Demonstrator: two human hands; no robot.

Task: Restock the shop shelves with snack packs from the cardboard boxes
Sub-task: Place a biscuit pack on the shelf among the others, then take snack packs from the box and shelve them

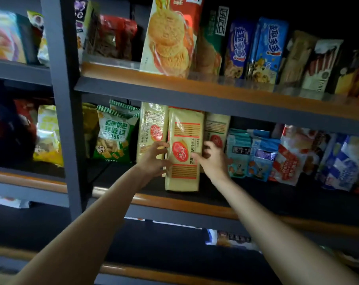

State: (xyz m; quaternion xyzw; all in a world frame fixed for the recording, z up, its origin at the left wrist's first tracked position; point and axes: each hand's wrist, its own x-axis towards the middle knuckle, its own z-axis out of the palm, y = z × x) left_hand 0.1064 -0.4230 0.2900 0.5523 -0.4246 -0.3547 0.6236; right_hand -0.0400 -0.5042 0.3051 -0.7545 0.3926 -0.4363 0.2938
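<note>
Both hands, left hand (153, 159) and right hand (212, 159), grip the yellow cracker pack (183, 149), seating it upright on the shelf (195, 204); next, probably nudge it back level with its neighbours.

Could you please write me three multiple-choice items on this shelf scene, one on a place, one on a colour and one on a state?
1. Where does the front yellow cracker pack stand?
A. top shelf
B. middle shelf
C. floor

2. What colour is the snack bag left of the cracker packs?
A. green and white
B. solid black
C. pink

3. How do the hands meet the front cracker pack?
A. both hang away from it
B. only one reaches it
C. left hand and right hand hold its two sides

Answers:
1 B, its base rests behind the middle shelf's wooden edge.
2 A, a green bag with a white panel.
3 C, fingers curl at both edges.
</note>
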